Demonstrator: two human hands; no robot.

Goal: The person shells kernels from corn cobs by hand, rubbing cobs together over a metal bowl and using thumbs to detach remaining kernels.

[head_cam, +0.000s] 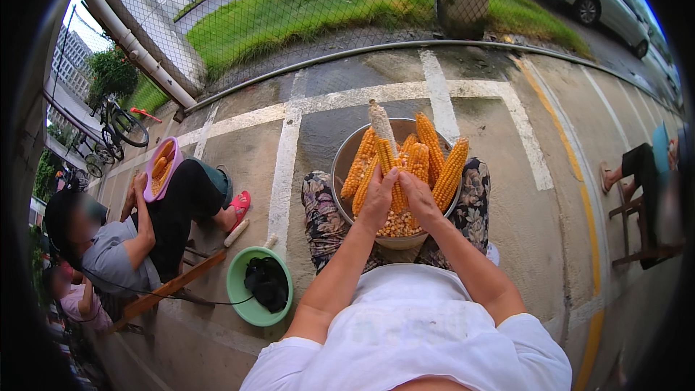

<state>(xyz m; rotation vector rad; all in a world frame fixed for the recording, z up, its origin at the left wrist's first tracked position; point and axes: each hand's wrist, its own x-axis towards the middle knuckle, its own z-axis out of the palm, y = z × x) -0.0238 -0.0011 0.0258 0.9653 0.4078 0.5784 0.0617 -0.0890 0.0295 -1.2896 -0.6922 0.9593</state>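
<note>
A metal bowl (341, 158) rests between my knees, holding several ears of dried yellow corn (452, 171) and loose kernels (399, 225). Above it my left hand (378, 195) and my right hand (417, 198) meet with thumbs together, both on a partly shelled corn cob (384, 144). The far part of that cob is bare and pale, and the part near my fingers still carries kernels. My palms hide some of the ears below, and how the fingers wrap underneath is not visible.
A green plastic basin (233, 293) with a black item inside stands on the concrete at left, bare cobs (237, 232) near it. Beyond, a seated co-worker holds a pink basin (172, 174) of corn. Another person sits at far right. A wire fence (326, 21) runs across the front.
</note>
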